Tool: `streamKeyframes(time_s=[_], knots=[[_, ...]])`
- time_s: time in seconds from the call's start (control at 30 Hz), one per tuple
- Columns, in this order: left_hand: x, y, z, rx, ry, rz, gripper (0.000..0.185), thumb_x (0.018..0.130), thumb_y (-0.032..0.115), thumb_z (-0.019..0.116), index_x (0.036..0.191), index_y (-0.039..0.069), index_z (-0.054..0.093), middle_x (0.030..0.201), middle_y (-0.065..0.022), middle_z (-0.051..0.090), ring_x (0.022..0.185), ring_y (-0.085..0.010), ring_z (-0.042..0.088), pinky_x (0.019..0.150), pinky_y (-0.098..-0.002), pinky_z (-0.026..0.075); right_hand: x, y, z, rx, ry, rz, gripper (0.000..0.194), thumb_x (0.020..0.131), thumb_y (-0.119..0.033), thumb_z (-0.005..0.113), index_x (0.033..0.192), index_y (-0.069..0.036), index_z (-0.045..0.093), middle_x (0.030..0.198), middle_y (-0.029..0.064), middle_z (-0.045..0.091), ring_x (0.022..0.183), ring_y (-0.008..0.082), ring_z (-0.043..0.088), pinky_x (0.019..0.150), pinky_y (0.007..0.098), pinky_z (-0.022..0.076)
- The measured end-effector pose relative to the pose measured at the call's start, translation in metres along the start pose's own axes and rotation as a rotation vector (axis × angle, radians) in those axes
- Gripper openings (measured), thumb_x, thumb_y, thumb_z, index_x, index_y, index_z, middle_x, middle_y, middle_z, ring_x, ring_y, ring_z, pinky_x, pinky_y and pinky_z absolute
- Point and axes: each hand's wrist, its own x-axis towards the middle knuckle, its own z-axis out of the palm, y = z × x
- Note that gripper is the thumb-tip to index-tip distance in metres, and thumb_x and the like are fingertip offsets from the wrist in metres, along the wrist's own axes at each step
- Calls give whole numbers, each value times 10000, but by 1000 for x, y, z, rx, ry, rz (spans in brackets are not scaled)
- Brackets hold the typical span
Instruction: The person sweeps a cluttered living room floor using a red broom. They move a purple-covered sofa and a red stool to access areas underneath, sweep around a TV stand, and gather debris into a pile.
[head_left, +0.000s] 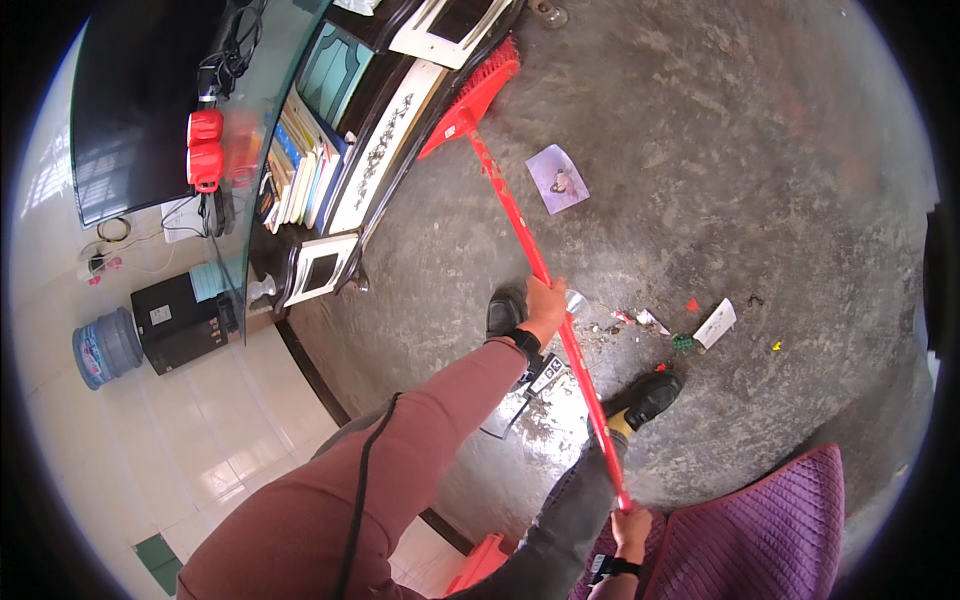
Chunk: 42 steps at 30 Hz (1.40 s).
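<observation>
My left hand (546, 306) grips the middle of a red broom handle (517, 214). Around the handle's end, close to my body, my right hand (631, 529) is closed. The broom head (471, 105), red with red bristles, rests against the lower edge of a dark wooden TV stand (390, 142) with white panels. To the right of the broom head, a purple picture sheet (557, 180) lies flat on the floor. Beyond my shoes is loose litter: dirt crumbs, a white card (715, 324), a green piece (682, 343) and a red scrap (692, 304).
Books (304, 176) fill a shelf of the stand. A television (142, 112) and red cups (205, 150) are on its glass top. Left stands a water dispenser (184, 322). A purple quilted cover (757, 517) is at lower right, a red plastic object (478, 564) at the bottom.
</observation>
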Motion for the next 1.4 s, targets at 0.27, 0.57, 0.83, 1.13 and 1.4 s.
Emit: streamKeyframes(time_s=[0.27, 0.57, 0.83, 1.13, 1.4], knots=[[-83, 47, -88, -131, -168, -137, 266, 861, 175, 530, 973, 19, 346, 659, -137, 486, 394, -250, 521, 330, -386, 435, -202, -54, -47, 64, -44, 74, 170, 722, -163, 659, 752, 0, 624, 683, 241, 609, 678, 415, 617, 627, 494, 479], [-299, 33, -175, -2, -597, -462, 299, 857, 114, 550, 1011, 26, 309, 561, -107, 485, 376, -241, 531, 318, -372, 443, -420, -65, -82, 21, -166, 308, 291, 837, -343, 610, 888, -58, 642, 757, 230, 632, 701, 419, 621, 585, 492, 478], [-287, 84, -197, 78, -646, -340, 297, 862, 111, 541, 1023, 62, 296, 601, -109, 491, 410, -227, 525, 348, -379, 459, -460, -97, -64, 143, 6, 284, 289, 834, -345, 614, 903, -66, 643, 755, 228, 632, 701, 420, 621, 584, 494, 476], [-306, 115, -209, 157, -799, -139, 307, 855, 93, 520, 1066, 43, 303, 733, -138, 500, 488, -218, 539, 409, -370, 469, -480, -125, -45, 258, 134, 290, 289, 830, -348, 619, 919, -74, 644, 754, 226, 632, 701, 421, 620, 582, 495, 474], [-319, 119, -232, 49, -1037, -223, 371, 803, 75, 621, 1063, 53, 358, 810, -106, 506, 611, -218, 573, 556, -412, 525, -490, -128, -28, 306, 215, 272, 290, 827, -350, 623, 934, -81, 644, 752, 224, 632, 701, 422, 619, 580, 497, 472]])
